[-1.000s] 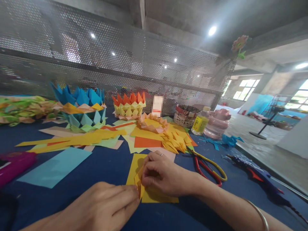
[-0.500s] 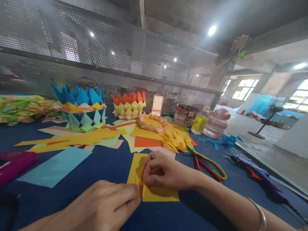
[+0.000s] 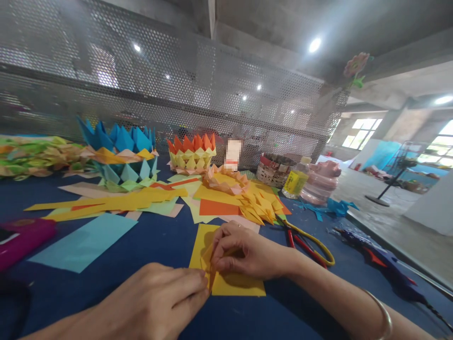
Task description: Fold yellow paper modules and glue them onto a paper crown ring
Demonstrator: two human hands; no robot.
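Between my hands is a small folded piece of yellow paper (image 3: 206, 259), held above a flat yellow sheet (image 3: 240, 286) on the blue tabletop. My right hand (image 3: 240, 252) pinches the folded piece from the right, thumb and fingertips together. From the left, my left hand (image 3: 168, 293) closes on the piece's lower end with its fingers pressed together. Part of the fold is hidden behind the fingers. Just beyond lie an orange sheet (image 3: 218, 207) and a heap of folded yellow paper pieces (image 3: 261, 207).
Scissors (image 3: 307, 243) and a glue gun (image 3: 382, 264) lie to the right. At the left are a light blue sheet (image 3: 85, 242) and a magenta object (image 3: 28, 241). Folded-paper rings, one blue (image 3: 122, 137) and one orange-and-yellow (image 3: 192, 153), stand behind, near a bottle (image 3: 296, 178) and a pink jug (image 3: 321, 182).
The view has shifted very slightly. Both hands keep hold of the folded yellow paper, with hardly any visible movement of the fingers.
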